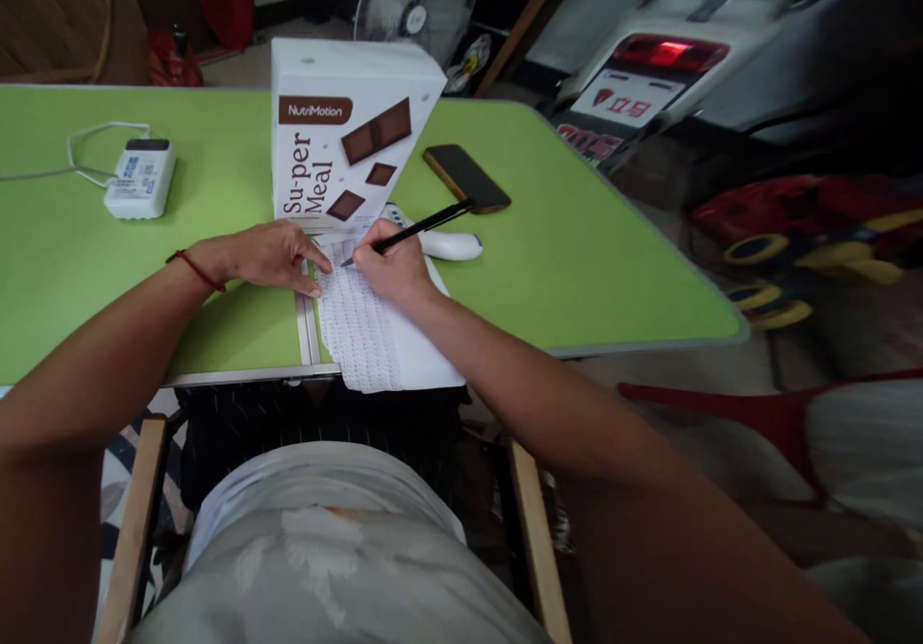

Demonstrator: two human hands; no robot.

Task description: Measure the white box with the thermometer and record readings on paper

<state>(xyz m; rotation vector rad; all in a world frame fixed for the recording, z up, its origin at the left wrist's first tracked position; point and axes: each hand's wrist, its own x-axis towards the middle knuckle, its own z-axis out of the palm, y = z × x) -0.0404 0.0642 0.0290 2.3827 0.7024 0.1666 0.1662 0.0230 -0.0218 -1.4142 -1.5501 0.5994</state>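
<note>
A black pen (418,227) is pinched in the fingers of my right hand (395,264), its tip on or just above the paper (367,332). Rows of small writing cover the left part of that sheet, which reaches past the front edge of the table. My left hand (278,258) rests at the upper left edge of the paper with thumb and forefinger spread apart. Right behind both hands stands a white NutriMotion box (353,135), hiding the top of the sheet. Partly behind my right hand lies a white handheld device (453,245).
The green table (577,260) carries a dark phone (468,178) right of the box and a white corded block (142,179) at the left. Beyond it stand a fan (418,10) and a white scooter (649,58). A red-framed chair (785,413) is at the right.
</note>
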